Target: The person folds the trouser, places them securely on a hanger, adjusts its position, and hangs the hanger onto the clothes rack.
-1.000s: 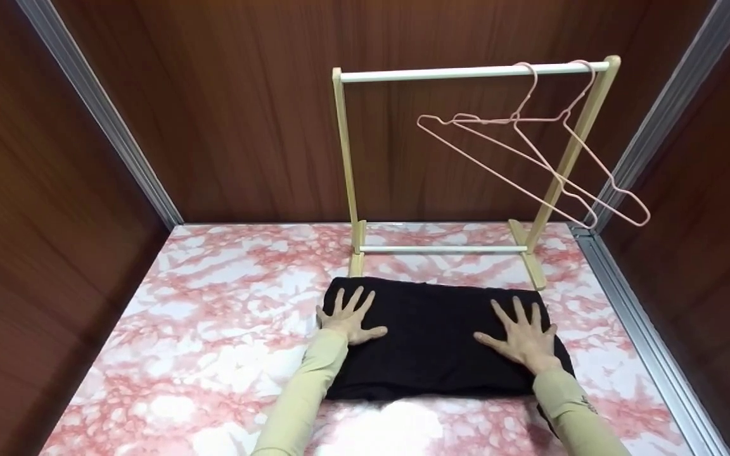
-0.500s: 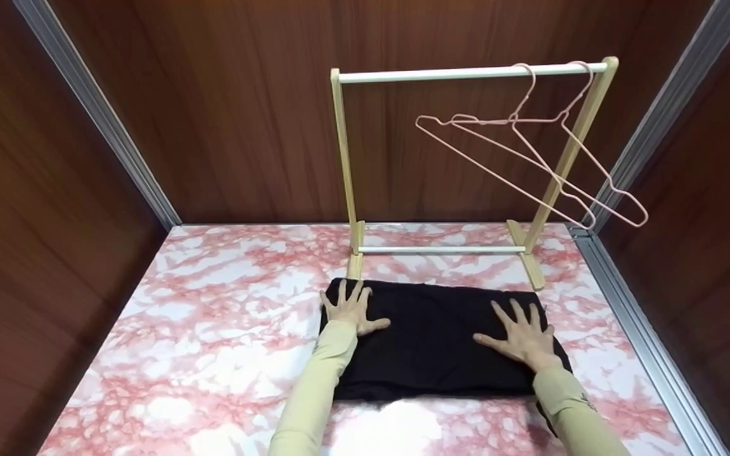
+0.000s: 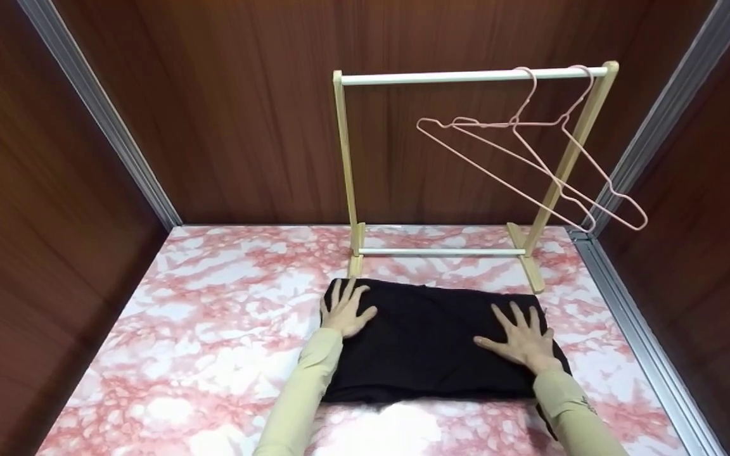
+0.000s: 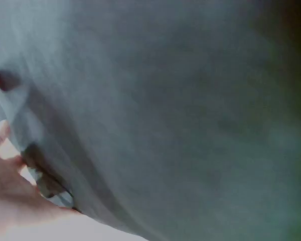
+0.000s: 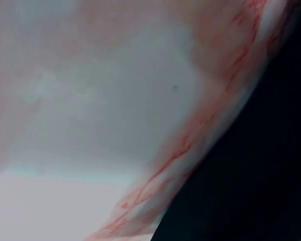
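A folded black cloth [image 3: 428,342] lies flat on the table in the head view, its kind hidden by the folding. On its far left corner rests my left hand [image 3: 347,315], fingers spread and nearly straight, with the fingertips at the edge. My right hand [image 3: 522,341] lies spread on the right part of the cloth, thumb pointing inward. A narrow dark end of the fabric pokes out beneath the right forearm. The left wrist view is mostly filled by the cloth [image 4: 165,120], with the hand [image 4: 15,196] at its left border. In the right wrist view the cloth's dark edge [image 5: 256,165] runs diagonally.
Behind the cloth stands a wooden rack [image 3: 343,158] with a white top rail [image 3: 428,78]. Two pink hangers [image 3: 498,170] hang at its right end. Brown panels [image 3: 244,126] with metal corner strips enclose the red-and-white marbled table [image 3: 213,354].
My left hand slid forward and inward over the cloth's left side, then back out slightly to the left. The right hand keeps its place on the cloth.
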{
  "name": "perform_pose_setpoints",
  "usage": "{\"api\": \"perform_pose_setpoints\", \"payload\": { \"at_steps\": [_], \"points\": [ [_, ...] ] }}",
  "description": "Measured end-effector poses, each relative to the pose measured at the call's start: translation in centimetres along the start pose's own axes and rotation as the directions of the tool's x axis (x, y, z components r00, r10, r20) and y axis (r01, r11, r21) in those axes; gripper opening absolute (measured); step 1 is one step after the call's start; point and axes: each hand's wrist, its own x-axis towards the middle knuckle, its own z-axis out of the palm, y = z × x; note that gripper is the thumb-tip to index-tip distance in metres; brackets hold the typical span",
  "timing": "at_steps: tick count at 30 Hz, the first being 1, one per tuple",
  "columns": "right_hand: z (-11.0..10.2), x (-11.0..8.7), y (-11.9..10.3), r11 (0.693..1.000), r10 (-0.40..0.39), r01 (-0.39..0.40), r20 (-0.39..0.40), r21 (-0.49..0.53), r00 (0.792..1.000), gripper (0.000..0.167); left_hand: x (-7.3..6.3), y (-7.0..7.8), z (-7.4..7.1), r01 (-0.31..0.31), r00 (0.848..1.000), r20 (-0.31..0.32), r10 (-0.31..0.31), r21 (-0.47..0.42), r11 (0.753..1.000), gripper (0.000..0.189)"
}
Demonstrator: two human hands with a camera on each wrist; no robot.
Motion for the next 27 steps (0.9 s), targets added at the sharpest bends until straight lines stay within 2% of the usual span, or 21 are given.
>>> {"api": "perform_pose_setpoints", "payload": {
  "at_steps": [3, 6, 8, 10, 13, 17, 22, 27],
  "points": [
    [0.1, -0.1, -0.1, 1.0, 0.003, -0.003, 0.006, 0.005, 1.0, 0.101, -0.5, -0.3, -0.4, 0.037, 0.994, -0.102, -0.045, -0.083, 0.996, 0.055],
    [0.1, -0.1, -0.1, 1.0, 0.008, -0.008, 0.013, 0.016, 1.0, 0.101, -0.9, -0.5, -1.0, 0.117, 0.972, -0.184, -0.148, -0.166, 0.979, 0.06],
    [0.1, -0.1, -0.1, 1.0, 0.009, -0.009, 0.018, 0.024, 1.0, 0.101, -1.3, -0.6, -1.5, 0.179, 0.954, -0.204, -0.219, -0.198, 0.964, 0.066],
    [0.0, -0.1, 0.0, 1.0, 0.01, -0.01, 0.021, 0.029, 1.0, 0.102, -1.8, -0.6, -2.1, 0.239, 0.943, -0.188, -0.275, -0.195, 0.951, 0.072],
    [0.0, -0.1, 0.0, 1.0, 0.005, -0.006, 0.022, 0.031, 1.0, 0.102, -2.5, -0.7, -2.9, 0.321, 0.932, -0.122, -0.342, -0.167, 0.932, 0.079],
    [0.0, -0.1, 0.0, 0.999, 0.001, -0.002, 0.023, 0.034, 1.0, 0.101, -3.5, -0.8, -3.5, 0.387, 0.916, -0.036, -0.399, -0.175, 0.905, 0.083],
    [0.0, -0.1, 0.0, 0.999, 0.002, -0.003, 0.026, 0.044, 1.0, 0.102, -4.2, -1.2, -3.7, 0.406, 0.911, 0.012, -0.413, -0.212, 0.889, 0.077],
    [0.1, 0.0, 0.0, 0.999, 0.001, -0.002, 0.026, 0.042, 1.0, 0.102, -4.5, -1.9, -3.7, 0.376, 0.923, 0.0, -0.384, -0.202, 0.904, 0.06]
  ]
}}
